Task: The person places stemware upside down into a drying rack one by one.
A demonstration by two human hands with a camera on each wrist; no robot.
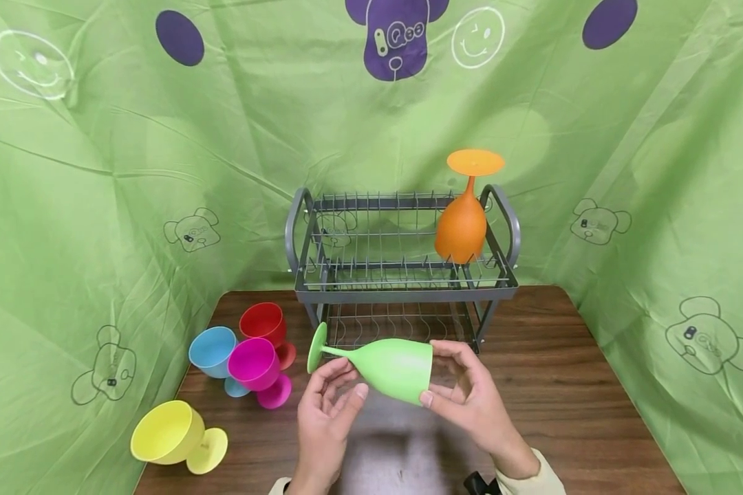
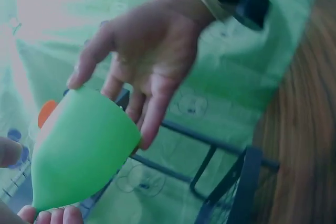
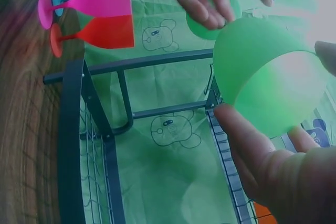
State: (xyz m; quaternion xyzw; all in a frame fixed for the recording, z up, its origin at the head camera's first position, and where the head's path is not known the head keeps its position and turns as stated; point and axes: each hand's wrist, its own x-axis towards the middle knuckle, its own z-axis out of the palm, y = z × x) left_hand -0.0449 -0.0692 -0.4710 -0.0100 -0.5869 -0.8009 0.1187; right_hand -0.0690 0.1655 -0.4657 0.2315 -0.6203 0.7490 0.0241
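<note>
Head view, from where I watch at a distance: a light-green goblet [image 1: 390, 368] is held on its side in the air, in front of a dark two-tier dish rack [image 1: 408, 296] on a wood-grain table [image 1: 563, 385]. Its mouth faces right, its foot [image 1: 317, 348] left. The right hand [image 1: 477, 405] pinches the mouth end, thumb on one side, fingers on the other. The left hand [image 1: 325, 423] has bent fingers at the narrow end by the stem; the right wrist view shows me its thumb standing apart, and I cannot tell whether it carries any weight.

My main worry is the goblet pivoting. The right hand has it only near the rim, so if the left let go, the foot could swing down and twist the smooth wall out of that pinch. Squeezing harder might bend the rim, should the wall be thin. The foot reaches well past the left hand, so a turn close to the rack could catch it on the front rail. An orange goblet [image 1: 461, 227] stands upside down at the upper tier's right end; a careless pass there might topple it. At left, red [image 1: 263, 323], blue [image 1: 213, 350] and magenta [image 1: 254, 364] cups crowd together near a yellow cup [image 1: 168, 433], where a dropped goblet could roll.
</note>
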